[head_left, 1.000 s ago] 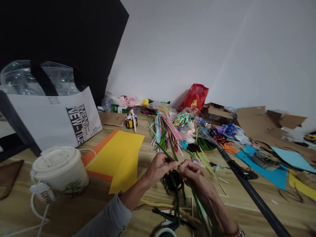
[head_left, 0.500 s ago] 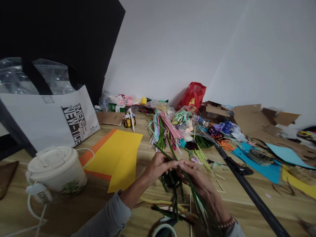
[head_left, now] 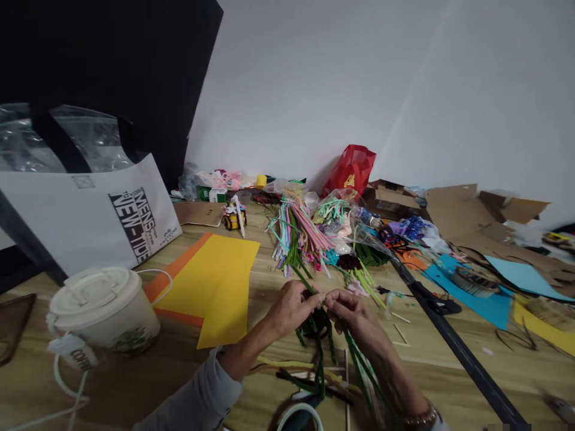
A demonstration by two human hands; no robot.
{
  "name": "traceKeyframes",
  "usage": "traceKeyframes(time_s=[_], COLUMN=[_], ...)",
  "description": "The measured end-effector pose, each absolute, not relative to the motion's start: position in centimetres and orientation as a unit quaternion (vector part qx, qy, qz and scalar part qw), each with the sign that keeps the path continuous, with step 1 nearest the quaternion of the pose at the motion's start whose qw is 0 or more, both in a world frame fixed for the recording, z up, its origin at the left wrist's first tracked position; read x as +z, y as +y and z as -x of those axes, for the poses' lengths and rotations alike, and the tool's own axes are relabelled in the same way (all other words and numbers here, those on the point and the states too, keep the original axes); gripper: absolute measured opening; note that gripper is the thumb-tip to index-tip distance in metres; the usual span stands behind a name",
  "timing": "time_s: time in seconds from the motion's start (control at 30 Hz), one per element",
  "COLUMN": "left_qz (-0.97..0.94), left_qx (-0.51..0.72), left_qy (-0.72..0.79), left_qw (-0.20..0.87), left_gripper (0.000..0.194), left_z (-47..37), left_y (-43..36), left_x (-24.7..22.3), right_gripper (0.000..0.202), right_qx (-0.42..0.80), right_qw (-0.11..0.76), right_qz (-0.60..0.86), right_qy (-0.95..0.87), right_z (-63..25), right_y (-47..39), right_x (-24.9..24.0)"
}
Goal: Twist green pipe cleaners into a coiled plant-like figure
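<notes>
My left hand (head_left: 294, 308) and my right hand (head_left: 353, 314) meet above the table, thumbs and fingertips pinched close together. Between them run green pipe cleaners (head_left: 305, 274), whose upper ends stick out past my left fingers toward the far side. More green strands (head_left: 359, 362) trail down under my right hand and wrist. Just below the fingertips is a dark green pipe-cleaner piece (head_left: 318, 362) with legs bent downward; my hands partly cover it. Whether that piece is joined to the held strands, I cannot tell.
Left are yellow sheets (head_left: 229, 287), a lidded white pot (head_left: 103, 299) with a cord, and a white bag (head_left: 81, 221). Pipe-cleaner bundles (head_left: 309, 230) lie ahead. A long black bar (head_left: 467, 353) crosses the right side, near blue sheets (head_left: 476, 299). A white-rimmed ring (head_left: 309, 408) sits nearest me.
Two green ends stood apart above my hands earlier; now they show as one narrow line. My right fingers have drawn slightly away from my left fingertips.
</notes>
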State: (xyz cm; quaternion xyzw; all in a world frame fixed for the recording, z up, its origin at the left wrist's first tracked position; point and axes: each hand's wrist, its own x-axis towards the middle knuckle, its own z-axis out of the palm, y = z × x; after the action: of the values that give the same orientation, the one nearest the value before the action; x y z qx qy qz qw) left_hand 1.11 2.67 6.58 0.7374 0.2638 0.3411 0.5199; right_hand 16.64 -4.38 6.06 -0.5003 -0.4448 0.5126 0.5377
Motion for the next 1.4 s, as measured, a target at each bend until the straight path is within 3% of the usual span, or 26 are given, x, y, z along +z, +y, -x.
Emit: traceKeyframes(time_s=[0.3, 0.43, 0.6, 0.9, 1.13, 1.4], left_qz=[-0.780, -0.784, -0.831, -0.801, -0.662, -0.574], left_qx=[0.281, 0.287, 0.185, 0.259, 0.395, 0.474], left_qy=[0.221, 0.212, 0.191, 0.330, 0.414, 0.405], left_qw=[0.514, 0.508, 0.489, 0.427, 0.483, 0.531], left_gripper=[0.019, 0.038, 0.069, 0.013, 0.009, 0.018], left_z=[-0.2, 0.9, 1.4, -0.9, -1.2, -1.2], left_y=[3.4, 5.1, 6.5, 6.0, 7.2, 7.1], left_x=[7.6, 7.1, 5.0, 1.1, -0.2, -1.0], right_gripper=[0.029, 0.028, 0.029, 0.029, 0.023, 0.028], right_qx=[0.515, 0.528, 0.544, 0.581, 0.615, 0.602], right_qw=[0.617, 0.649, 0.658, 0.636, 0.628, 0.481], right_qz=[0.488, 0.460, 0.453, 0.447, 0.388, 0.487], right_qy=[-0.341, -0.296, -0.256, -0.241, -0.279, -0.411], right_z=[-16.7, -17.5, -18.8, -19.2, -19.6, -20.0], right_y=[-5.1, -5.7, -6.3, -6.6, -8.5, -9.6], right_x=[5.1, 4.4, 3.6, 3.2, 3.5, 4.0])
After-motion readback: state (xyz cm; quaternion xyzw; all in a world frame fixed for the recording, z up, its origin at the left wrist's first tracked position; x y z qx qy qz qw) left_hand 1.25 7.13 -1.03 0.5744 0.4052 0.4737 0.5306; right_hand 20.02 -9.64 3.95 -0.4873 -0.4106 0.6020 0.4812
